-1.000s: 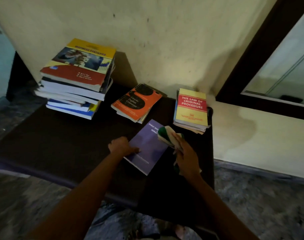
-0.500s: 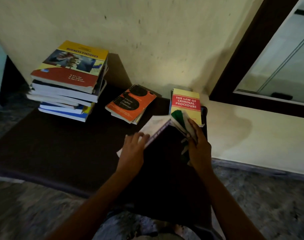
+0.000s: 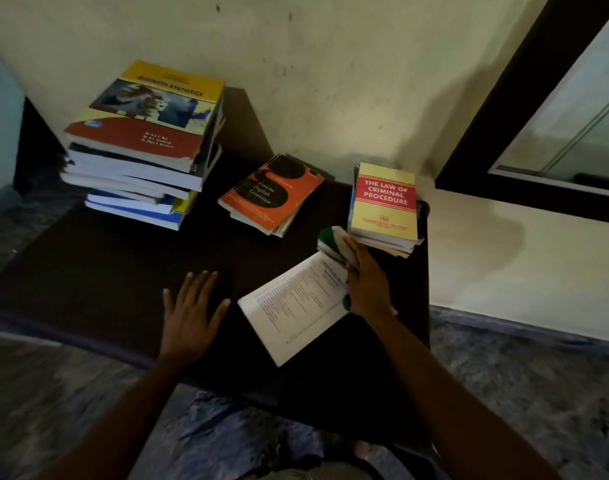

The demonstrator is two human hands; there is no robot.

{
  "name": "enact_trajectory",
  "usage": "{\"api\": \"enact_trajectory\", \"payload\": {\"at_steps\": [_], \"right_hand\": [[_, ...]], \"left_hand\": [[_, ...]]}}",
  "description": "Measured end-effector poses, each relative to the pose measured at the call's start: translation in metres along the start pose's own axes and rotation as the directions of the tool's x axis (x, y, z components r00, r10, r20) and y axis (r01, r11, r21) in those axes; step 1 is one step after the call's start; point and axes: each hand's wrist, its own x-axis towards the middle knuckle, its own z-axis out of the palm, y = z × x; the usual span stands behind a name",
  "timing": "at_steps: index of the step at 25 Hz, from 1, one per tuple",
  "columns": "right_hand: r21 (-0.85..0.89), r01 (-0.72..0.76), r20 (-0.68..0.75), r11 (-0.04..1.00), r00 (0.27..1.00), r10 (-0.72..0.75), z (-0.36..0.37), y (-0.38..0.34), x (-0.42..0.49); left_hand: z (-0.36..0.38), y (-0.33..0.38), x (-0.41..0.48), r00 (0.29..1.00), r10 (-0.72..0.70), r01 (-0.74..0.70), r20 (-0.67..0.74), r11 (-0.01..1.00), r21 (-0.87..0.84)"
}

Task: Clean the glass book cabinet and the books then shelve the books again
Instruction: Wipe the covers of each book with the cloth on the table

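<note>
Since the earlier frames the book (image 3: 296,303) had been turned over: the purple cover no longer showed, and a white face printed with lines of small text lay uppermost. The left hand (image 3: 192,313) had let go of it and rested flat on the dark table (image 3: 88,271) just beside the book, fingers spread and straight, holding nothing. The right hand (image 3: 365,285) gripped a bunched green-and-white cloth (image 3: 332,242) and sat against the book's right edge. The book lay at the near right of the table, in front of the yellow book (image 3: 384,202). It was judged to be a thin paperback: light, flexible, with a cover that could crease or tear if lifted by one corner. It should be taken along the spine or a long edge, or steadied flat under the palm while being wiped. The text on its upper face was too small to read. Legible titles were "BUSINESS STATISTICS" on top of the tall stack (image 3: 140,161) at the far left, "Concise English Grammar" on the orange book (image 3: 272,194) at the centre, and "THE LAW OF CRIMINAL PROCEDURE" on the yellow book. What appeared to be the glass cabinet (image 3: 573,116) stood at the right, well apart from the table.
</note>
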Motion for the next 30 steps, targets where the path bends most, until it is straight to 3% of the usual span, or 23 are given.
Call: {"api": "enact_trajectory", "payload": {"at_steps": [3,6,10,14,19,20,21,23,24,26,28,30], "right_hand": [[-0.234,0.048,0.142,0.971,0.99,-0.015,0.042,0.011,0.016],[-0.473,0.146,0.165,0.869,0.983,-0.076,0.069,0.015,0.009],[-0.422,0.272,0.18,0.865,0.96,-0.214,0.099,-0.009,-0.028],[-0.352,0.481,0.274,0.803,0.873,-0.403,0.12,-0.026,-0.083],[-0.074,0.636,0.383,0.768,0.729,-0.567,0.101,-0.013,-0.117],[-0.002,0.617,0.346,0.787,0.739,-0.578,0.089,-0.009,-0.118],[0.057,0.556,0.259,0.829,0.794,-0.55,0.075,-0.006,-0.111],[0.122,0.262,0.134,0.957,0.951,-0.278,0.04,0.001,-0.083],[0.118,0.098,0.073,0.988,0.992,-0.107,0.027,0.012,-0.065],[0.078,-0.049,0.005,0.996,0.999,0.049,0.019,0.031,-0.04],[-0.162,0.039,0.011,0.986,0.999,-0.038,0.035,0.036,-0.042],[-0.37,0.203,0.071,0.906,0.979,-0.191,0.056,0.037,-0.063]], "left_hand": [[0.008,-0.02,-0.009,0.993,-0.007,-0.009,0.116,0.99,0.138],[0.011,-0.018,-0.008,0.998,0.006,-0.014,0.058,0.99,0.139],[0.014,-0.024,-0.009,0.999,0.014,-0.019,0.04,0.992,0.128],[0.014,-0.023,-0.007,0.999,0.021,-0.023,0.03,0.994,0.104],[0.015,-0.025,-0.009,0.999,0.03,-0.032,0.018,0.994,0.102],[0.015,-0.025,-0.009,0.999,0.03,-0.032,0.015,0.995,0.1],[0.016,-0.025,-0.009,0.999,0.032,-0.033,0.014,0.994,0.101],[0.016,-0.025,-0.008,1.0,0.026,-0.027,0.017,0.995,0.101],[0.016,-0.026,-0.008,1.0,0.023,-0.025,0.016,0.995,0.099],[0.015,-0.025,-0.008,1.0,0.025,-0.026,0.016,0.995,0.096],[0.014,-0.024,-0.007,1.0,0.026,-0.026,0.006,0.996,0.088],[0.013,-0.023,-0.007,1.0,0.028,-0.028,-0.001,0.997,0.074]]}}
